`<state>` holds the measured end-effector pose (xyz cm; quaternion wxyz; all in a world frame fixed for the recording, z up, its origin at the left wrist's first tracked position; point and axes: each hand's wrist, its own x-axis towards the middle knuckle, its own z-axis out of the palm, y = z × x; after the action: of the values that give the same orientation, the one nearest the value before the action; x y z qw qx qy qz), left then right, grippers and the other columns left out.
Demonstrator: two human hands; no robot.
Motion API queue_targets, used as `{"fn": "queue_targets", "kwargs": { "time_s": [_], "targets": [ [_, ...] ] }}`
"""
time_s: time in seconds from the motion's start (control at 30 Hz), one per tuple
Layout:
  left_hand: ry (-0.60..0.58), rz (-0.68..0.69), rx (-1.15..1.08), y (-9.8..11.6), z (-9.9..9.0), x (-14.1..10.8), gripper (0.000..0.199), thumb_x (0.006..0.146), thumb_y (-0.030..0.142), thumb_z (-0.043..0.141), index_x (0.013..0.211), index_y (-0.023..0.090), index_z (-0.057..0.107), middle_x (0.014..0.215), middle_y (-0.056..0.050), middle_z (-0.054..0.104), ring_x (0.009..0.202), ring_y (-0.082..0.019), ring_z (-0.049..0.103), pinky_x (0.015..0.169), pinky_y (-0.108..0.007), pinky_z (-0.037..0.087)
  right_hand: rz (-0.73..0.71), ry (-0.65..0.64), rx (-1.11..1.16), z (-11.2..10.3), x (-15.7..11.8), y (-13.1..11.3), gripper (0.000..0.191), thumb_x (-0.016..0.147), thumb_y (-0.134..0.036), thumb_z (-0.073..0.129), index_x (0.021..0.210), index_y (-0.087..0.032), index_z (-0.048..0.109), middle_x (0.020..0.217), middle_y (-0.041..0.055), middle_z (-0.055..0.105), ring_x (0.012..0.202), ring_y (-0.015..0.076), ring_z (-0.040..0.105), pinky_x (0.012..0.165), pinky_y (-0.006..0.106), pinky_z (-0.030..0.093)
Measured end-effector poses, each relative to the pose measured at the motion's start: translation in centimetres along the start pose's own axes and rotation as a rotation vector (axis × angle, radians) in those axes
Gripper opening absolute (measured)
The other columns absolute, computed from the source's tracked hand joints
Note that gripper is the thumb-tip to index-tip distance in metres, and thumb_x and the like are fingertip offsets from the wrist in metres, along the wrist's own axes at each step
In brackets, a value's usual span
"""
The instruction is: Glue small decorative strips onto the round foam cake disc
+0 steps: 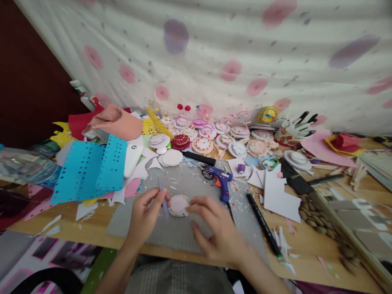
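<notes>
My left hand pinches a thin purple stick-like tool, blurred, held upright over the grey mat. Just right of it, a small white disc has coloured dots along its lower rim. The fingers of my right hand are spread, with the fingertips at the disc's right edge; whether they touch it is unclear. A blue glue gun lies on the mat beyond my right hand.
Decorated disc stacks line the back. Blue dotted sheets and a plastic bottle lie left. At right are a black marker, white card scraps, brown nuts and a tray.
</notes>
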<state>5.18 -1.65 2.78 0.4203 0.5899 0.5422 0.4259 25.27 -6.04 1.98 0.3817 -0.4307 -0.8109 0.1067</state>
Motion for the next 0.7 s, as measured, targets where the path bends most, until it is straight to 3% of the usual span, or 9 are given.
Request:
{"fn": "queue_targets", "kwargs": {
  "time_s": [0.07,0.1,0.2,0.27,0.33,0.4,0.53,0.7],
  "targets": [
    [-0.023,0.028,0.055,-0.8,-1.2,1.0,0.030,0.086,0.037,0.054,0.063,0.018,0.060,0.057,0.001,0.059,0.059,-0.015,0.055,0.059,-0.025,0.042,0.308,0.178,-0.213,-0.3,-0.7,1.6,0.009,0.089,-0.026,0.048,0.089,-0.019,0.054,0.086,0.0085,0.064,0.081,0.0207,0.063,0.068,0.031,0.051],
    [-0.051,0.050,0.071,-1.3,-1.8,1.5,0.031,0.087,0.036,0.054,0.062,0.018,0.058,0.056,0.001,0.057,0.059,-0.015,0.054,0.059,-0.025,0.041,0.506,0.225,-0.362,-0.3,-1.0,2.6,0.015,0.091,-0.032,0.048,0.083,-0.020,0.052,0.079,0.0073,0.062,0.075,0.0220,0.062,0.066,0.032,0.049],
    [-0.148,0.082,0.063,-2.7,-2.7,2.6,0.032,0.088,0.034,0.052,0.061,0.018,0.056,0.056,0.002,0.055,0.059,-0.014,0.052,0.061,-0.025,0.039,0.952,0.071,-0.632,-0.3,-1.1,5.3,0.041,0.087,-0.058,0.049,0.084,-0.017,0.054,0.079,0.0121,0.064,0.078,0.0301,0.065,0.064,0.037,0.048],
    [-0.199,0.062,0.021,-3.6,-2.8,3.1,0.033,0.090,0.033,0.051,0.060,0.018,0.055,0.056,0.002,0.054,0.059,-0.013,0.052,0.061,-0.025,0.038,1.089,-0.097,-0.664,0.0,-0.7,6.4,0.055,0.086,-0.067,0.043,0.087,-0.014,0.057,0.084,0.0175,0.066,0.083,0.0344,0.067,0.065,0.039,0.048],
    [-0.230,0.044,-0.015,-4.5,-2.6,3.4,0.035,0.091,0.033,0.050,0.059,0.018,0.054,0.056,0.002,0.055,0.060,-0.013,0.052,0.062,-0.025,0.038,1.124,-0.187,-0.664,0.5,-0.1,6.8,0.062,0.086,-0.070,0.038,0.089,-0.012,0.058,0.090,0.0202,0.067,0.088,0.0358,0.067,0.066,0.039,0.049],
    [-0.253,0.037,-0.030,-5.2,-2.2,3.3,0.037,0.092,0.033,0.049,0.059,0.018,0.054,0.057,0.002,0.056,0.060,-0.013,0.052,0.064,-0.025,0.038,1.109,-0.196,-0.669,1.0,0.5,6.8,0.063,0.086,-0.071,0.039,0.094,-0.011,0.059,0.095,0.0204,0.067,0.091,0.0354,0.067,0.067,0.038,0.049],
    [-0.358,-0.005,-0.104,-6.0,-1.4,2.5,0.038,0.093,0.033,0.049,0.059,0.017,0.055,0.056,0.002,0.056,0.059,-0.012,0.052,0.065,-0.025,0.039,1.101,-0.200,-0.646,0.9,1.0,6.7,0.053,0.086,-0.062,0.045,0.097,-0.012,0.058,0.099,0.0193,0.067,0.092,0.0340,0.067,0.067,0.037,0.049],
    [-0.532,-0.011,-0.171,-5.7,-0.4,2.3,0.041,0.094,0.035,0.049,0.059,0.016,0.057,0.057,0.001,0.057,0.062,-0.012,0.054,0.071,-0.025,0.042,1.076,-0.067,-0.532,-1.0,1.4,6.9,0.047,0.081,-0.062,0.049,0.095,-0.017,0.055,0.085,0.0142,0.069,0.080,0.0309,0.067,0.061,0.034,0.045]
  ]
}}
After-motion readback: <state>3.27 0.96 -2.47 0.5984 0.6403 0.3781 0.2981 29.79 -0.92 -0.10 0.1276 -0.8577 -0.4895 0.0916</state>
